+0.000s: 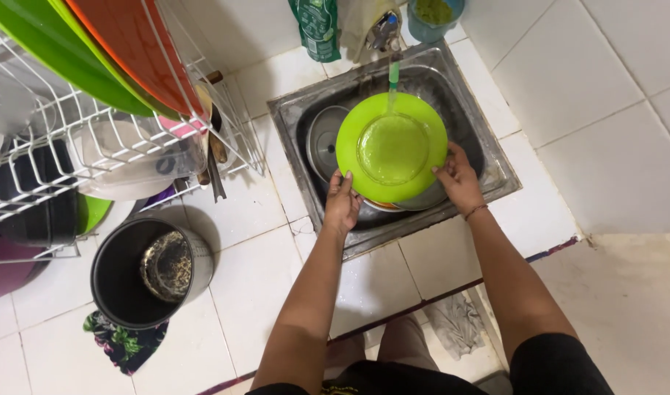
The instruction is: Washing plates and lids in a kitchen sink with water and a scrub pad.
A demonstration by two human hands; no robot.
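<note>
A round lime-green plate [391, 146] is held level over the steel sink [496, 157], under a thin stream of water from the tap [384, 33]. Water pools in its middle. My left hand [342, 201] grips the plate's near-left rim. My right hand [457, 179] grips its right rim; a thin bracelet sits on that wrist. Under the plate lie a metal lid [324, 143] and other dishes, mostly hidden.
A white wire dish rack [93, 139] at the left holds green and orange plates, a clear container and utensils. A dark cooking pot [148, 271] stands on the tiled counter on a patterned cloth [123, 344]. A green pouch [316, 29] and a cup [433, 14] stand behind the sink.
</note>
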